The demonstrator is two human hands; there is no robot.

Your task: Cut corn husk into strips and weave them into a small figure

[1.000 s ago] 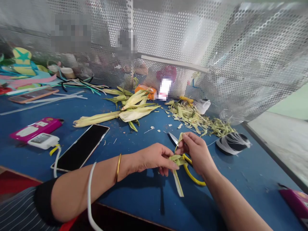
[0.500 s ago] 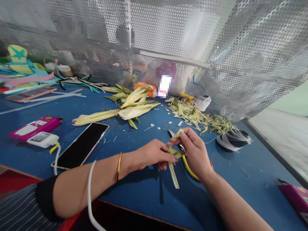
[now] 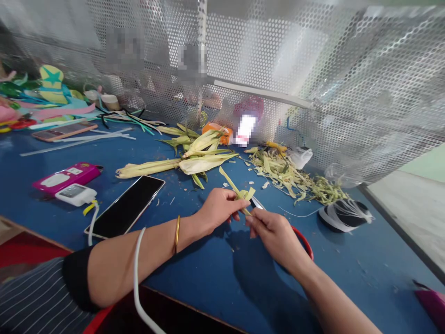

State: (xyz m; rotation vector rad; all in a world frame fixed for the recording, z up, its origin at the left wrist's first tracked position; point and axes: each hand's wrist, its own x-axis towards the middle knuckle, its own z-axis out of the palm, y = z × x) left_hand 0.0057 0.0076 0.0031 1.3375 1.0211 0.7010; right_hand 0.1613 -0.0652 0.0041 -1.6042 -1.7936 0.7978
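Observation:
Between my hands is a pale green corn husk strip [image 3: 227, 178], folded or looped near its middle, with one narrow end pointing up to the left. My left hand [image 3: 220, 206] pinches the folded part between thumb and fingers. My right hand [image 3: 273, 232] is closed on the strip's lower end, close beside the left fingertips. Under and behind the right hand lie scissors; their metal blade [image 3: 257, 203] and a red handle [image 3: 306, 242] show, the rest is covered. Whole corn husks [image 3: 208, 162] lie beyond my left hand.
Husk scraps [image 3: 274, 169] are heaped at the back right, near a black spool [image 3: 342, 214] wound with white string. A black-screened phone [image 3: 128, 206] and a magenta power bank [image 3: 67, 178] lie left. A white cable [image 3: 137, 278] crosses my left forearm. A perforated metal screen [image 3: 260, 51] stands behind.
The husk strip has turned: its long end hung down toward me and now points up and away. My right hand has moved down to its lower end. The view has shifted slightly left.

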